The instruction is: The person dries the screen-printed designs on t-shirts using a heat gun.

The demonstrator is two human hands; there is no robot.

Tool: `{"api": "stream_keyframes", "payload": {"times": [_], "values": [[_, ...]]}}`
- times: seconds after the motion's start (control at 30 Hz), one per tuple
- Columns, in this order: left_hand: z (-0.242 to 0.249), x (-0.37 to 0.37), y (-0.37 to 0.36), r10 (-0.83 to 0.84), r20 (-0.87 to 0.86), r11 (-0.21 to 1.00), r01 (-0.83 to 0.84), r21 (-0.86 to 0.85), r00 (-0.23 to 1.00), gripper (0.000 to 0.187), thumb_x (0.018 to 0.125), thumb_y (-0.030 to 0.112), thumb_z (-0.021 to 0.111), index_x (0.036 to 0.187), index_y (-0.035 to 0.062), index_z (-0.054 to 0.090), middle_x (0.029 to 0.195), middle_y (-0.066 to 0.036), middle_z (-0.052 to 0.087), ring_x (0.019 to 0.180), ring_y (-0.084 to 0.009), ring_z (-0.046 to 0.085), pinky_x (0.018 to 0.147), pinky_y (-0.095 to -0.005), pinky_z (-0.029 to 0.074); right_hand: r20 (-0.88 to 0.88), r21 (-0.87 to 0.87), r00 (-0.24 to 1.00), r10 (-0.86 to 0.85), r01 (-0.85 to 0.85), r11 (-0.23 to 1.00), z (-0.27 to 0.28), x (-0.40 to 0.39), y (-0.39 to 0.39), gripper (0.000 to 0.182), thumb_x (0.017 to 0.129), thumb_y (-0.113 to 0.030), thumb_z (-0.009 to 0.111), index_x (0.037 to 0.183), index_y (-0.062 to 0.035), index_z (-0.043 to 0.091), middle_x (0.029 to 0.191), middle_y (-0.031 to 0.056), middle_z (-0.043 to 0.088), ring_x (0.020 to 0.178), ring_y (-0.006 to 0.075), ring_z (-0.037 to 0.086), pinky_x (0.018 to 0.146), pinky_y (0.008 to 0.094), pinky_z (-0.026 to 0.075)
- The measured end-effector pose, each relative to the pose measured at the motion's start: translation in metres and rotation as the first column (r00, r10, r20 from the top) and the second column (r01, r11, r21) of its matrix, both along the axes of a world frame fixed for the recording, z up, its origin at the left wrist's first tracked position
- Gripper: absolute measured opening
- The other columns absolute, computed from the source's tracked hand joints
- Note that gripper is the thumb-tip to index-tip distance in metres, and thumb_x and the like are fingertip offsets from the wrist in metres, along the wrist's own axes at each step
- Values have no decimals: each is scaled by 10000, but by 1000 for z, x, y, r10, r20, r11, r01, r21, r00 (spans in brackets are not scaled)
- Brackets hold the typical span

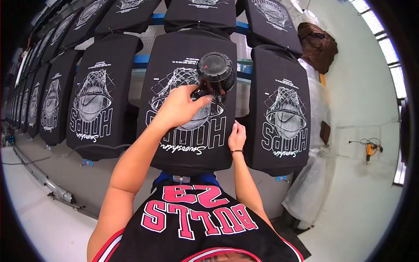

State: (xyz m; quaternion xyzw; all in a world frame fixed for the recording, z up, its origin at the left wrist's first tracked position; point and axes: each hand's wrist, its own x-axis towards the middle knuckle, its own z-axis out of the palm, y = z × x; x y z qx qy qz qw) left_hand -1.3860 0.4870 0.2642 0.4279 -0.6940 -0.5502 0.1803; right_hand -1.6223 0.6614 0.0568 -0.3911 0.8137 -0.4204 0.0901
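Holding black tool [214, 70] roughly upright, round end up.

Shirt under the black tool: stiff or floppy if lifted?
The shirt is likely floppy: its cloth curves down at the lower end. Its flat face suggests something firm beneath, so it might sag once off. Its print may stiffen the middle slightly.

The dryer [214, 69] is over the middle shirt [195, 139]; the left shirt [99, 96] and right shirt [281, 111] lie either side; back shirts [200, 14] lie behind. The corded tool [371, 148] is far right.
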Motion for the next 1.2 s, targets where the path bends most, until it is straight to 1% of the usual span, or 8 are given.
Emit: {"api": "stream_keyframes", "payload": {"times": [0.17, 0.23, 0.37, 0.67, 0.8, 0.83, 1.03, 1.2], "values": [[5, 28, -5, 185, -42, 981, -182, 67, 982, 388, 932, 275, 682, 1136, -52, 644, 609, 8, 564, 486, -47, 509, 455, -222, 404, 147, 2, 989, 27, -27, 1000, -3, -16, -19, 306, 992, -215, 555, 1173, -1, 678, 1074, 151, 649, 991, 286, 643, 891, 357, 500], [6, 48, -12, 333, 69, 942, -335, 25, 940, 357, 906, 286, 697, 1102, -12, 674, 591, 3, 589, 480, -70, 534, 476, -272, 437, 119, -28, 992, 50, -47, 999, -13, -24, -31, 318, 991, -221, 556, 1174, 12, 675, 1078, 158, 654, 1000, 291, 646, 898, 357, 500], [-8, 65, -29, 482, 174, 876, -468, -115, 859, 385, 908, 303, 701, 1115, -18, 660, 599, 5, 589, 476, -49, 519, 451, -237, 409, 222, -44, 975, 0, 10, 999, -20, -28, -54, 342, 994, -248, 564, 1154, 32, 676, 1036, 164, 672, 986, 297, 656, 899, 354, 498], [1, -18, -49, 231, -48, 967, -224, 120, 972, 339, 941, 271, 678, 1055, -45, 632, 622, 2, 573, 493, -55, 512, 468, -226, 412, 324, 5, 946, 8, -10, 1000, -25, -38, -62, 341, 1001, -273, 567, 1168, 2, 681, 994, 144, 665, 944, 275, 652, 866, 351, 494], [6, -32, -62, 265, -72, 959, -255, 127, 961, 355, 941, 272, 681, 1090, -47, 634, 634, 6, 578, 494, -46, 510, 463, -219, 413, 330, 3, 943, 50, -54, 999, -20, -45, -69, 346, 1002, -283, 568, 1171, -3, 679, 987, 132, 658, 934, 262, 649, 854, 344, 492], [7, -29, -64, 303, -68, 948, -292, 127, 951, 257, 957, 247, 659, 971, -7, 617, 647, 3, 567, 495, -54, 483, 464, -215, 374, 335, 5, 941, 46, -51, 999, -19, -47, -73, 346, 1002, -283, 568, 1171, -3, 679, 987, 132, 658, 934, 262, 649, 854, 344, 492], [11, 4, -95, 482, 251, 876, -461, -141, 839, 378, 901, 305, 702, 1101, -14, 670, 619, -2, 591, 485, -57, 532, 470, -234, 431, 347, 72, 935, 75, -106, 992, -10, -60, -96, 342, 996, -270, 574, 1168, 9, 672, 986, 139, 661, 921, 273, 655, 838, 349, 495], [9, -16, -123, 369, 91, 927, -373, 29, 925, 354, 938, 307, 684, 1088, -11, 643, 624, 10, 565, 475, -49, 494, 453, -225, 397, 348, 57, 932, 99, -127, 990, -2, -64, -107, 317, 977, -235, 590, 1147, 18, 680, 983, 170, 668, 919, 299, 665, 828, 362, 502]]}}
